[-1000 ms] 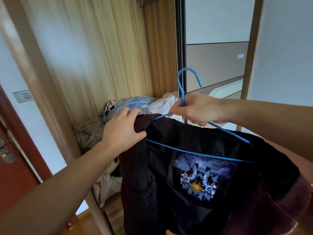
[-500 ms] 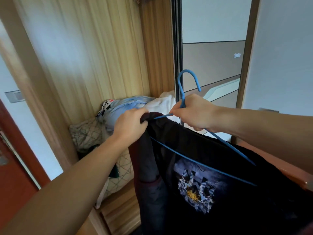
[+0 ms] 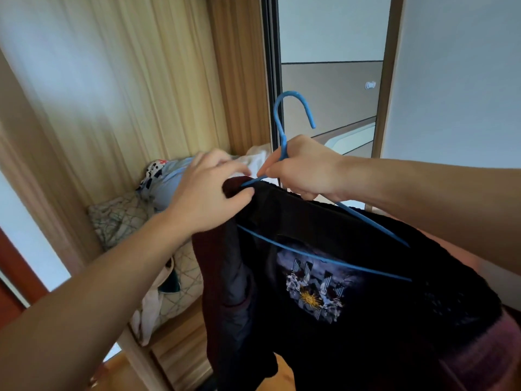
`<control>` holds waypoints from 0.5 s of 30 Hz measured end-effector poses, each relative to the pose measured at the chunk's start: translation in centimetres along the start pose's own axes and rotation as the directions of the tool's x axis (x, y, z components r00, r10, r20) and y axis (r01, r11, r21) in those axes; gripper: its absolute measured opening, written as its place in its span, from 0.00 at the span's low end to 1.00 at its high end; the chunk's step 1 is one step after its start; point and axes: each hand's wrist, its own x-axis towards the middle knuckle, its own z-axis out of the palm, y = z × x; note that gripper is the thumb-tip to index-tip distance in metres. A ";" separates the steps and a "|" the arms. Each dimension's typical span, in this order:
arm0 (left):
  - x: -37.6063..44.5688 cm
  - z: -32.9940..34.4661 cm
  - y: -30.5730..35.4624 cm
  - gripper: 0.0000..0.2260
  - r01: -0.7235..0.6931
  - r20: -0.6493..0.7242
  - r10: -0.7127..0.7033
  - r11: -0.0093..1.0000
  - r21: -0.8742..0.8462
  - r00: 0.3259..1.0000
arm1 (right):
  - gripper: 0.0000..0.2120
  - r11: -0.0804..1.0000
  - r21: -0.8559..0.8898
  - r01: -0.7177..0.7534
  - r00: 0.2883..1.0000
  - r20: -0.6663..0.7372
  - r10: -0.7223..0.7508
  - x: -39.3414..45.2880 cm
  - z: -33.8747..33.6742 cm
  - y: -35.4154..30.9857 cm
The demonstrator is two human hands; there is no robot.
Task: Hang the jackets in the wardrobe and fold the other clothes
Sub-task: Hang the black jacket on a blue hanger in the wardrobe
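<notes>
Here, nearest first:
Jacket [image 3: 352, 292]: dark, with maroon trim and a printed crest, hanging low in the foreground in front of the open wardrobe [image 3: 127, 94]; it is draped on the hanger [image 3: 324, 256], not yet on any rail.
Hanger: thin blue wire; its lower bar crosses the fabric above the crest, one shoulder arm runs down to the right, and the hook stands free above the hands.
Left hand [image 3: 208, 193]: fingers curled over the jacket's left shoulder edge, thumb pressing the cloth from below, pinching fabric right at the tip of the hanger arm.
Right hand [image 3: 307, 169]: fingers closed round the hanger neck just under the hook, carrying the load.
Handling, as I judge it: the cloth looks soft and limp, with some weight from padding; it sags and would likely slide off smooth wire if tilted. The wire may flex under that weight.
Where to hold: the hanger neck for lifting; the shoulder seam or collar for tugging the cloth square over the arm ends. Pulling at sleeve or hem would probably drag it off.
Step in hand: seating the left shoulder, likely before lifting the hook to a rail; no rail is in view.
Shelf [image 3: 180, 317]: behind the left arm, a heap of light bedding and clothes.
Door [image 3: 332, 80]: mirrored sliding panel, farthest right.
</notes>
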 end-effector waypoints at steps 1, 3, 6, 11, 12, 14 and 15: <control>1.0 -0.1 0.6 0.17 -0.071 0.087 0.074 0.997 -0.030 0.993 | 0.09 1.000 -0.003 0.011 1.000 0.010 -0.010 -0.1 0.0 -0.1; 2.6 0.3 1.4 0.12 -0.122 0.238 0.134 0.990 -0.066 0.962 | 0.06 0.999 -0.016 0.033 0.999 0.006 -0.033 -0.4 -0.1 -0.3; 3.9 1.1 1.3 0.14 -0.122 0.234 0.113 0.992 0.025 0.966 | 0.08 0.984 -0.117 0.137 0.987 -0.073 -0.146 -1.4 -1.3 0.0; 4.7 1.3 1.1 0.09 -0.053 0.075 0.049 0.997 0.054 0.996 | 0.23 0.749 -0.639 0.175 0.959 -0.062 -0.277 -6.6 -7.3 4.9; 4.8 1.3 0.7 0.10 -0.022 0.073 0.017 0.998 0.062 0.997 | 0.27 0.644 -0.752 0.142 0.960 -0.054 -0.274 -8.0 -8.6 6.5; 5.0 1.4 0.1 0.10 0.042 0.066 -0.049 0.995 0.095 0.997 | 0.32 0.447 -0.892 0.066 0.958 -0.068 -0.277 -10.3 -10.3 9.7; 5.1 1.4 -0.1 0.11 0.072 0.068 -0.080 0.990 0.123 0.994 | 0.32 0.357 -0.932 0.059 0.959 -0.046 -0.279 -10.9 -10.5 11.1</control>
